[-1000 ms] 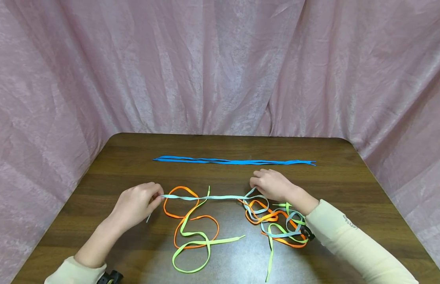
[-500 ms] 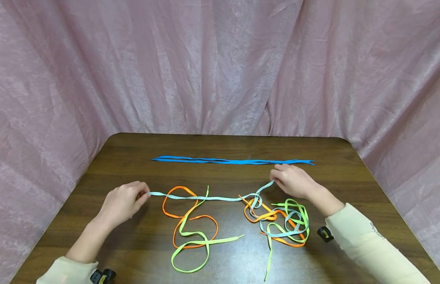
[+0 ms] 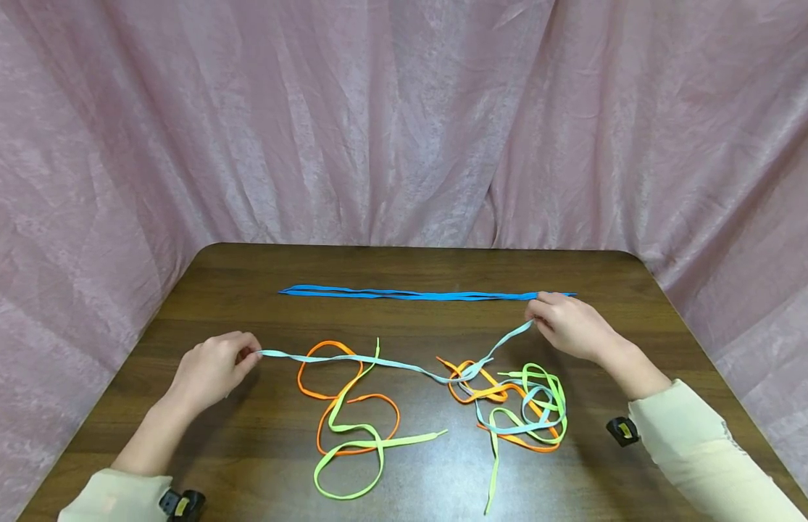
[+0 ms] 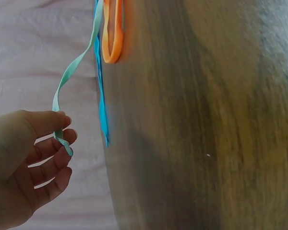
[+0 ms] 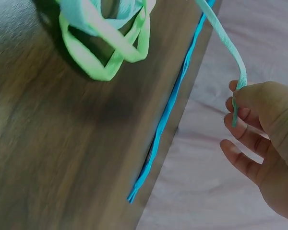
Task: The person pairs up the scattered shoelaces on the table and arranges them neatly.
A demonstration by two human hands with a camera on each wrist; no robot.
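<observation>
Between thumb and forefinger, my left hand (image 3: 211, 370) pinches one end of a light blue shoelace (image 3: 390, 364), a short tail curling below the fingers in the left wrist view. My right hand (image 3: 569, 326) pinches a light blue strand (image 5: 225, 40), whose tip hangs past the thumb. From both hands the light blue lace sags toward a twisted spot over the right-hand tangle. In that tangle lie an orange lace (image 3: 465, 400), a lime green lace (image 3: 495, 464) and more light blue loops (image 3: 514, 432).
Left of centre, another orange lace (image 3: 310, 394) and lime green lace (image 3: 381, 464) lie looped over each other. Bright blue laces (image 3: 410, 295) stretch straight along the back of the wooden table (image 3: 247, 457). Pink curtains (image 3: 404, 130) hang behind it.
My hands have moved apart, the left leftward and the right to the right and back. The right strand has lengthened out of the tangle, and the middle of the lace now sags.
</observation>
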